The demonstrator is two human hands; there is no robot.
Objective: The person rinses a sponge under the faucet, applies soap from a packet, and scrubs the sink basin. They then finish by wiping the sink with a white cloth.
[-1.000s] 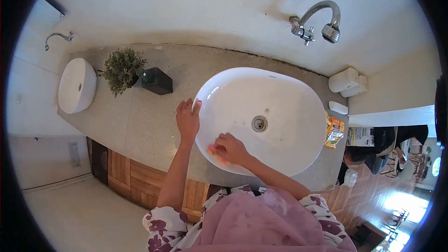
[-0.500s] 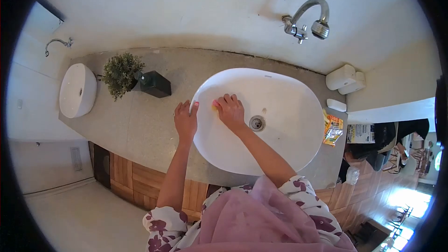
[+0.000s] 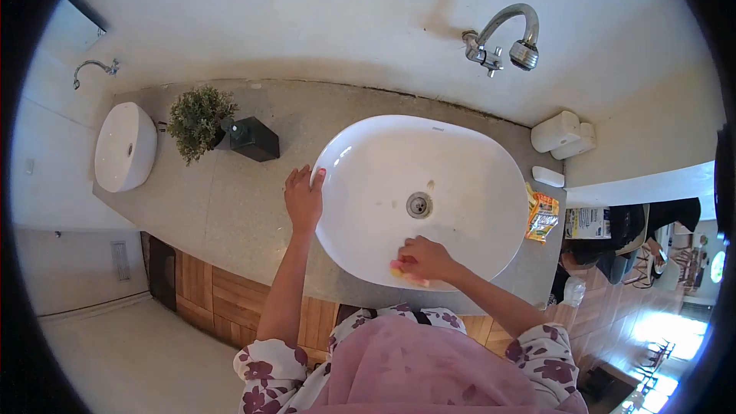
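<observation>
A white oval washbasin (image 3: 491, 184) stands on the grey counter, with a metal drain (image 3: 419, 205) in its floor and small brownish marks near it. Against the inner wall nearest me, my right hand (image 3: 423, 259) is closed on a small sponge (image 3: 396, 269), yellow and pinkish where it peeks out past the fingers. My left hand (image 3: 303, 198) rests at the basin's left rim, fingers apart and the thumb touching the edge; it holds nothing.
A chrome tap (image 3: 512, 38) juts from the wall above the basin. A dark bottle (image 3: 255, 140) and a potted plant (image 3: 198, 123) stand left, before a second basin (image 3: 123, 149). Paper rolls (image 3: 557, 133), a white bar-shaped item (image 3: 548, 177) and an orange packet (image 3: 543, 217) sit right.
My right hand has moved with the sponge from the basin's left inner side down to its near wall. My left hand stays at the left rim.
</observation>
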